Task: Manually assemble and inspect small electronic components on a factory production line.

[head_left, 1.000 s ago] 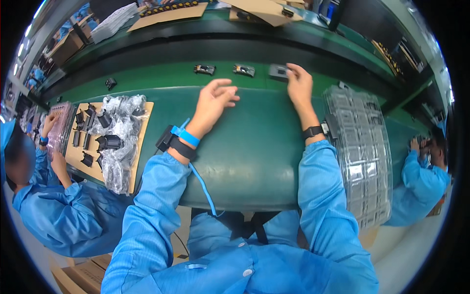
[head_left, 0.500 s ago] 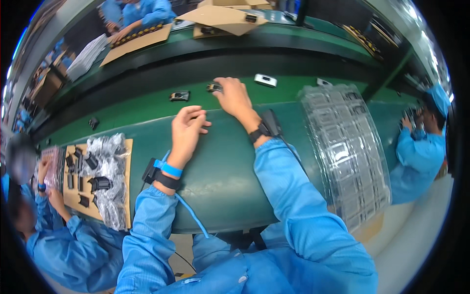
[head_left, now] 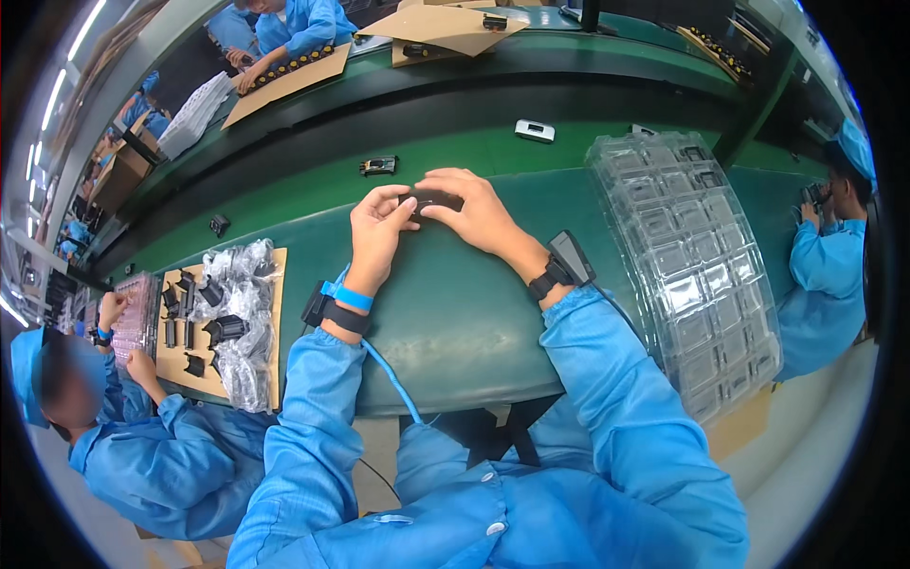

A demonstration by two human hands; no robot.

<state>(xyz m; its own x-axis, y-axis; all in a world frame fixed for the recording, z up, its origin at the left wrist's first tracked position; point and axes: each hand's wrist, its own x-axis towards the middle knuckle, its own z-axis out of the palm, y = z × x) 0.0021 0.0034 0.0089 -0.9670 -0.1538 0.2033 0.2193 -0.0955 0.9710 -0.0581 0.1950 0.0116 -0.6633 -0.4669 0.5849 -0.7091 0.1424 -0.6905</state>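
A small black electronic part (head_left: 434, 198) is held between my two hands above the far edge of the green table. My left hand (head_left: 375, 237) pinches its left end with thumb and fingers. Around the right end curl the fingers of my right hand (head_left: 482, 213), the thumb along the near side. Much of the part is covered by my fingers. Just beyond, on the green belt (head_left: 303, 194), lies a similar black part with orange bits (head_left: 379, 165). A white device with a dark window (head_left: 535, 131) rests farther right on that belt.
Clear plastic trays (head_left: 678, 256) are stacked at my right. At left, a cardboard sheet (head_left: 277, 327) carries black housings (head_left: 226, 329) and clear plastic bags (head_left: 248, 346). Co-workers sit left and right, another works across the belt. A blue cord (head_left: 391, 379) runs from my left wrist.
My right hand has lifted the black part off the belt and drawn it nearer. My left hand has come up to meet it and now grips it too.
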